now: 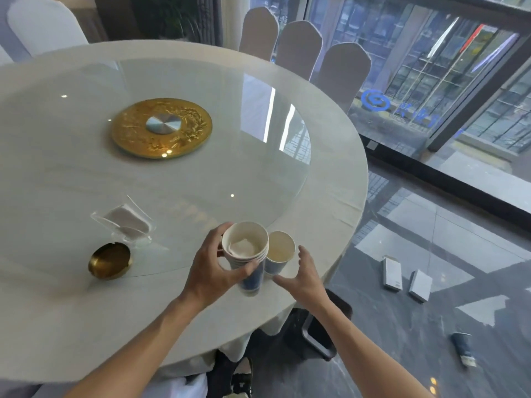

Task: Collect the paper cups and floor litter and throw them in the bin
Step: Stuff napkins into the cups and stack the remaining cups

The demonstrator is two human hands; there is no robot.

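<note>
In the head view, the left hand [214, 268] is holding a stack of paper cups [247, 254] just below the centre of the frame, its grip closed around the stack's wall with fingers on the far side and thumb on the near side. The stack is tilting, its long axis running from the open mouth, upper and turned toward the camera, down to the blue base nearer the lower edge. A crumpled white scrap is lying inside the top cup. Just right of it, a single paper cup [280, 252] is standing upright on the tabletop [57, 311], mouth up, touching the stack. The right hand [301, 275] is hovering beside this cup, fingers spread, grip open and holding nothing. At the lower right of the frame, a dark cup [463, 349] is lying on its side on the floor [402, 354], and two white boxes [405, 278] are lying flat above it.
</note>
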